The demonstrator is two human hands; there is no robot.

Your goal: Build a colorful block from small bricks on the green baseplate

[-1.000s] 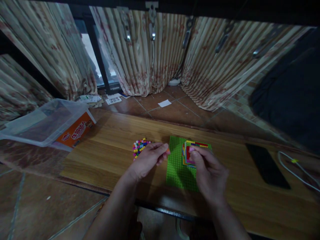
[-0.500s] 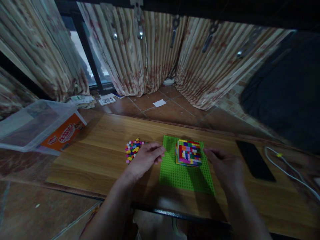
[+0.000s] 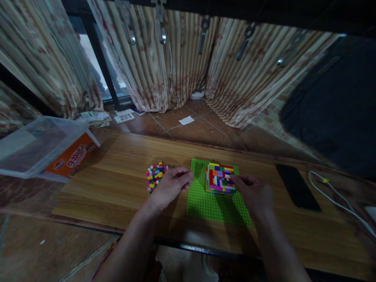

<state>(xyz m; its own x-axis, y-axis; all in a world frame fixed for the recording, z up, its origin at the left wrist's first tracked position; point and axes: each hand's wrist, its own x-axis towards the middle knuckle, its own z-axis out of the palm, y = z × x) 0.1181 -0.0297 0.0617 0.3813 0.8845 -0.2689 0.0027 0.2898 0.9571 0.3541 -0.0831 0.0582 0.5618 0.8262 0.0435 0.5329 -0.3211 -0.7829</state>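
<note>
Worktop [image 3: 117,184]: wooden, low, lit dimly.
Green baseplate [image 3: 216,205]: flat on the worktop, centre.
Brick block [image 3: 220,178]: multicoloured cube, standing on the baseplate's far half.
Right hand [image 3: 255,194]: fingertips against the block's right side, steadying rather than gripping it.
Left hand [image 3: 172,186]: loosely curled at the baseplate's left edge; contents cannot be told.
Loose bricks [image 3: 155,174]: small pile just left of that hand.
Step, by judgement: adding a layer; next needs one brick picked and pressed squarely on top.
</note>
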